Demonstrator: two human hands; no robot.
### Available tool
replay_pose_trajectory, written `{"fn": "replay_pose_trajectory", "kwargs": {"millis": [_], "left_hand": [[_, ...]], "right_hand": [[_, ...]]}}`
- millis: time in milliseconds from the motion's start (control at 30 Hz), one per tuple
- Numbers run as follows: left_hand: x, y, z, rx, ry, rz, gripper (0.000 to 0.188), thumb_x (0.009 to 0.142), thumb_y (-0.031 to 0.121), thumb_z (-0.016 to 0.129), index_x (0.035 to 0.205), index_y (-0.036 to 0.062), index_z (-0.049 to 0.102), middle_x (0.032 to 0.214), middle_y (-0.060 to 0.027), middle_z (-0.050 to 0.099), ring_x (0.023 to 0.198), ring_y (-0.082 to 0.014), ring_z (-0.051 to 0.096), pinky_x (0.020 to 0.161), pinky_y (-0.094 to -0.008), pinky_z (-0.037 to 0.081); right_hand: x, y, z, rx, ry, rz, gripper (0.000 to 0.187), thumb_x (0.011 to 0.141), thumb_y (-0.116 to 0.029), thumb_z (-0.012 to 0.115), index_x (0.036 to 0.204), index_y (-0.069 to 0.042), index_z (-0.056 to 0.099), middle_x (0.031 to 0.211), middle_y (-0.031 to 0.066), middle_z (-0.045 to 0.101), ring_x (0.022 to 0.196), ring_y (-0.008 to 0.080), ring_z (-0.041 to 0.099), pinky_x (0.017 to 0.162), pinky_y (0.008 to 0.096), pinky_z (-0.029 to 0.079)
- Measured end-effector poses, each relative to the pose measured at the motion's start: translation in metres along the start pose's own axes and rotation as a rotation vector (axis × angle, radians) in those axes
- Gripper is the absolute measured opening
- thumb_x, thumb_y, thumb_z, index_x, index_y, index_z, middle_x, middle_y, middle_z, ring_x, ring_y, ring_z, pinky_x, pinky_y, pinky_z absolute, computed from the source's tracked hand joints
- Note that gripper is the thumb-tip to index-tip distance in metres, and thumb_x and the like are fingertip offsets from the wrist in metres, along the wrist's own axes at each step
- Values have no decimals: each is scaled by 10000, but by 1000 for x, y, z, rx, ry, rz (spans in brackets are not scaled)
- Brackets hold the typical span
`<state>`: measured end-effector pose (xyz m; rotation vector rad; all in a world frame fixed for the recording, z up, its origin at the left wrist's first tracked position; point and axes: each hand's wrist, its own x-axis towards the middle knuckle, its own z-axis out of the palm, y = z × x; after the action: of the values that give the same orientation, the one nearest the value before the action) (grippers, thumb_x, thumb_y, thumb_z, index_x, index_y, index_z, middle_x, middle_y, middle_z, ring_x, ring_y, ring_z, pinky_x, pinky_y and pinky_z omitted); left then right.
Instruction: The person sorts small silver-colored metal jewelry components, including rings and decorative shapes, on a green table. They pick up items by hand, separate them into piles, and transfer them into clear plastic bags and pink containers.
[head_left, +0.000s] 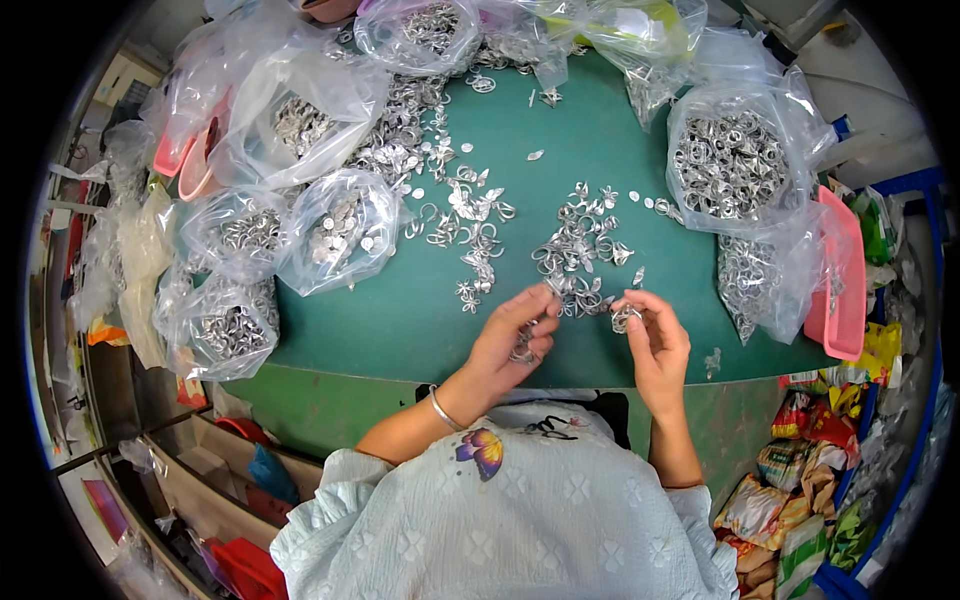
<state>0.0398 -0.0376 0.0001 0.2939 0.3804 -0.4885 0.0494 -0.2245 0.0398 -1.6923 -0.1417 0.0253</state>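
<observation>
While fingers pinch, metal ring (pixel 626 318) orientation unclear.

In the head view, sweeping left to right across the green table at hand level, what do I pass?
Clear plastic bag of silver metal rings → left hand holding small silver pieces → right hand pinching a small silver piece → loose pile of silver pieces in clear plastic → pink plastic tray.
</observation>
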Motion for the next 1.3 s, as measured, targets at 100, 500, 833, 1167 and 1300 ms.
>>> {"fn": "replay_pose_trajectory", "kwargs": {"millis": [100,500,833,1167,1300], "left_hand": [[-4,6,4,50,113,-16,226,900,183,524,1070,34,529,887,-60,571,669,-82,503,470,-170,388],[-9,-17,-13,254,-49,-465,256,889,271,551,959,30,602,908,-98,629,831,-173,644,654,-245,551],[-12,-16,21,-1,18,-301,346,920,250,493,1201,49,481,1132,-140,552,1008,-227,577,760,-324,537],[-17,-10,22,-47,0,-316,375,935,295,451,1196,27,478,1084,-127,546,1002,-223,557,855,-412,500],[-15,-14,19,-175,-14,-251,359,928,253,469,1206,25,466,1101,-142,527,1046,-252,530,875,-427,481]], "right_hand": [[-2,4,4,0,73,-76,245,794,50,573,1037,15,575,965,112,619,851,158,582,732,257,459],[22,16,-37,-959,85,-308,207,700,-50,683,887,-3,607,860,112,591,795,278,524,725,369,403],[15,-15,-11,-299,-292,-160,232,646,17,692,866,-11,622,824,97,611,792,240,567,689,317,443],[45,11,-21,-447,-82,-117,184,682,5,689,852,17,619,902,116,615,832,247,581,727,318,459],[36,-11,-9,-254,-440,-47,196,692,3,680,877,10,617,912,104,621,833,209,591,719,297,462]]}}
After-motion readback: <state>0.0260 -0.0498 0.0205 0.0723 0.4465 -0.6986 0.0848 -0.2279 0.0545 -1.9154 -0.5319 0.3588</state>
